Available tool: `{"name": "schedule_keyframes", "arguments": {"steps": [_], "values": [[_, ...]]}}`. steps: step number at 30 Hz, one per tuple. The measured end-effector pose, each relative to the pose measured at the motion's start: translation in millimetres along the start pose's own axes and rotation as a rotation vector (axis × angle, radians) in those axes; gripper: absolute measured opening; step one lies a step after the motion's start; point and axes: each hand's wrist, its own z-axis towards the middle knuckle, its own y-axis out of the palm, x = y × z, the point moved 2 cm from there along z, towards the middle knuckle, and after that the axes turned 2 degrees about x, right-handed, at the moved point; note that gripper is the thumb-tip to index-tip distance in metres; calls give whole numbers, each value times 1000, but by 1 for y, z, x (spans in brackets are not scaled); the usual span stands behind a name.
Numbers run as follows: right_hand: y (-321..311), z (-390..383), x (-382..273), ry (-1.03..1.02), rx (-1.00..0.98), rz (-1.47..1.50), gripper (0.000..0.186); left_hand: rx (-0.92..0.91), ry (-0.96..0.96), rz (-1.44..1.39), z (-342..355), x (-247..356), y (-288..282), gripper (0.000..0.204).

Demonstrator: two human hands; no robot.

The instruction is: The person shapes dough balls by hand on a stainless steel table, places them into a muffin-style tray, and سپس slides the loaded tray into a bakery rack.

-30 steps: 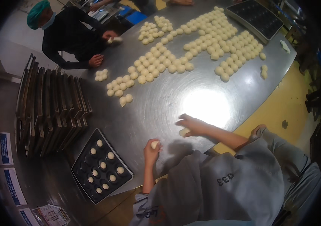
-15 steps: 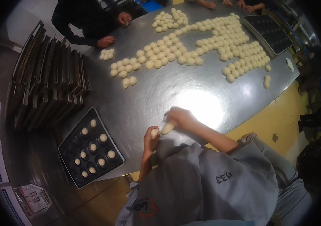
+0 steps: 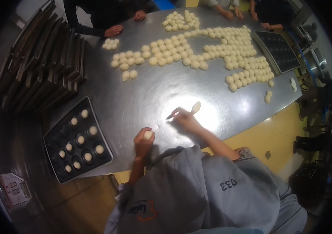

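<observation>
Close to the table's near edge, my left hand is curled around a pale dough ball. To its right, my right hand hovers low over the bright patch of the steel table, fingers pointing left, with no dough seen in them. A dark sliver shows at its fingertips, perhaps shadow. Just beyond that hand lies an elongated, tapered dough piece, apart from the fingers. At the left, a black moulded baking tray has small dough balls in several of its hollows.
Many dough balls lie in clusters across the far half of the steel table. A second dark moulded tray rests at the far right. Stacked trays stand at the left. Co-workers' hands rest along the far edge.
My right hand has come off the elongated dough, which now lies beyond it on the table. My left hand, still around its ball, has moved left. The view has shifted slightly.
</observation>
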Motion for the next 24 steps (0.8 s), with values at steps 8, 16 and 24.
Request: {"name": "schedule_keyframes", "arguments": {"steps": [8,16,24], "values": [[44,48,24,-834,53,-982,24,359,200,446,38,-54,-42,33],[60,-10,43,-265,-348,-708,36,-24,376,93,-21,-82,-34,13],[107,37,26,-296,-22,-432,34,86,182,94,21,-41,21,12]]}}
